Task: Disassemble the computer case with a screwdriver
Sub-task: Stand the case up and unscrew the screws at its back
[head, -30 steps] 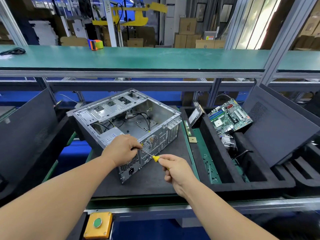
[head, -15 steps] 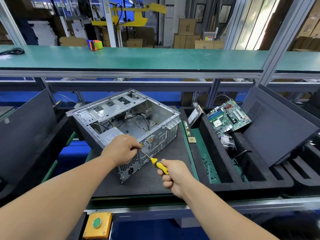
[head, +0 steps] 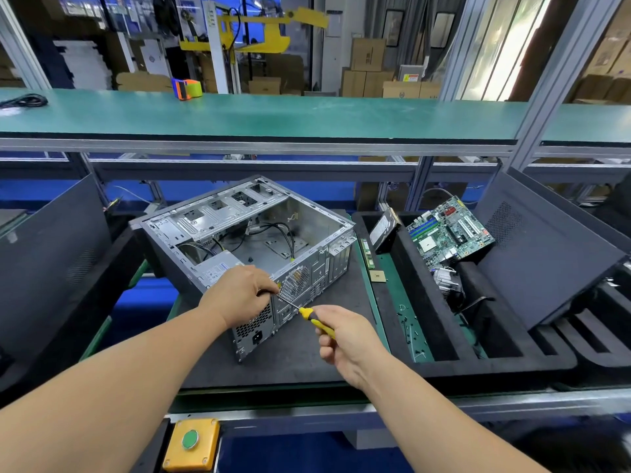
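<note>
The open metal computer case [head: 239, 213] lies on its side on a black mat [head: 300, 356], rear panel toward me. My left hand [head: 239, 291] rests on the rear upper edge beside the power supply [head: 218, 268]. Its curled fingertips pinch the tip end of the screwdriver [head: 309, 315] shaft against the rear panel. My right hand [head: 345, 339] grips the yellow and black handle, which slopes down to the right. The screwdriver's tip is hidden behind my left fingers.
A black foam tray [head: 495, 367] on the right holds a motherboard [head: 450, 233], a hard drive [head: 384, 230], a heat sink [head: 447, 281] and loose screws [head: 413, 329]. Dark side panels lean at the right [head: 546, 254] and left [head: 44, 247]. A green shelf [head: 307, 114] spans above.
My right hand has slid back along the screwdriver handle, so more of the yellow grip shows. My left hand and the case have stayed put.
</note>
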